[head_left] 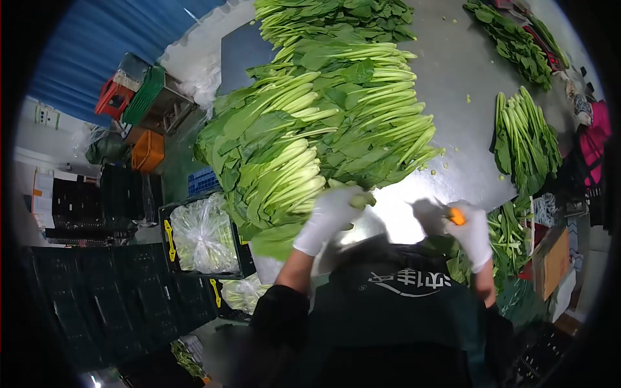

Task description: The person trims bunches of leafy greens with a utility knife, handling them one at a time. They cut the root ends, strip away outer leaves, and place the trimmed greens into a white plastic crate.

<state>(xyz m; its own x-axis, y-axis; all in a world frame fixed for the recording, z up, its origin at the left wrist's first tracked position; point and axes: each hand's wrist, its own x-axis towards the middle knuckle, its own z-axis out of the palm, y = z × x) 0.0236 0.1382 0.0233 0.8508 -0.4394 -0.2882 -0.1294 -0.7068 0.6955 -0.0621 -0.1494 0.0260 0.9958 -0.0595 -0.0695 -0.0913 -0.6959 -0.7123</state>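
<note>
My left hand (334,215), in a white glove, is closed round the pale stem end of a leafy green vegetable (363,200) at the near edge of the big vegetable pile (291,161). Its leaves seem to reach down to the left, beside the pile. To the right, my right hand (471,234), also gloved in white, is closed on a small tool with an orange handle (457,216). The tool's tip is too blurred to make out. Between my hands lies the shiny metal table (401,200).
Another bunch of greens (525,139) lies on the table's right side, with more greens (517,55) at the far right. Left of the table stands a black crate (242,255) with bagged vegetables (204,233). A cardboard box (552,262) is at the right. A person in pink (594,139) is at the right edge.
</note>
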